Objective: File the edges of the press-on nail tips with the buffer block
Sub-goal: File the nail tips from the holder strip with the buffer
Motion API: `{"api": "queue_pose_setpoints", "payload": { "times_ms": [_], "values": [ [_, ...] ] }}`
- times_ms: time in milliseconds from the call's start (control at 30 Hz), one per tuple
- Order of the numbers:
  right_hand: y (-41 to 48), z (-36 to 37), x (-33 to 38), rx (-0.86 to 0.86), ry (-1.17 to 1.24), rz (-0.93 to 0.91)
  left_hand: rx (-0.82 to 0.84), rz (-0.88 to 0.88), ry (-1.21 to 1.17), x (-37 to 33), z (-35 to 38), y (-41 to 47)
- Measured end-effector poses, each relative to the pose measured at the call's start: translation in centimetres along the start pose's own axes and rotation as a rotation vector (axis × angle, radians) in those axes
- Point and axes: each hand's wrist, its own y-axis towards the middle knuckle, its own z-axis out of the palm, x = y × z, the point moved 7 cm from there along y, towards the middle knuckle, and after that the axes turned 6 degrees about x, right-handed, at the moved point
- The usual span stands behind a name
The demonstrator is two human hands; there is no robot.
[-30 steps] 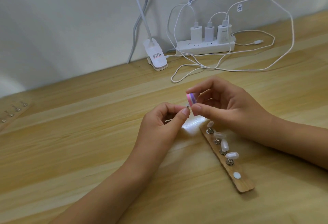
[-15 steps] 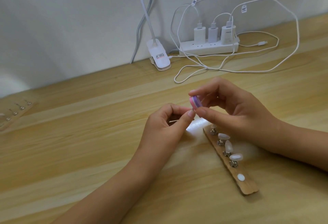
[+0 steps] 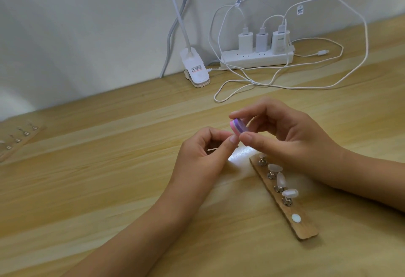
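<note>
Right hand (image 3: 291, 136) pinches the small pink-and-purple layered buffer block (image 3: 303, 128) between thumb and forefinger, lifted off the pale wooden table (image 3: 87, 189) for control. Left hand (image 3: 201, 156): fingers (image 3: 228, 147) pinched together on something tiny and mostly hidden, likely a single nail tip, held against the block. Four translucent press-on nail tips (image 3: 280, 179) wait on the brown wooden holder strip (image 3: 304, 228) just beside. Its nearest white pad (image 3: 296, 218) stands bare.

Light is bright, soft and even, seeming to fall from above and the far side. One small white glare patch (image 3: 240, 156) shines on the counter (image 3: 87, 189) just beside the far end of the wooden strip (image 3: 305, 229). Shadows are faint and soft-edged: a thin one at the strip's near end, a wider one under the right forearm (image 3: 361, 180). The pale nail tips (image 3: 281, 180) look slightly washed out. The wide lens bows the counter's far edge.
</note>
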Motion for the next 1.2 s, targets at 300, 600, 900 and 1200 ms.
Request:
{"api": "queue_pose_setpoints", "payload": {
  "times_ms": [300, 600, 900, 1200],
  "values": [
    [0.1, 0.3, 0.1, 0.04, 0.014, 0.021, 0.004, -0.008, -0.004, 0.0, 0.1, 0.1],
    [0.1, 0.2, -0.3, 0.01, 0.007, 0.09, 0.007, 0.003, -0.023, 0.0, 0.0, 0.0],
    [0.6, -1.1, -1.5, -0.085, 0.157, 0.24, 0.051, 0.019, -0.137, 0.1, 0.0, 0.2],
    [0.5, -1.1, -0.7, -0.066, 0.22, 0.165, 0.088, 0.057, -0.197, 0.0, 0.2, 0.3]
  ]
}}
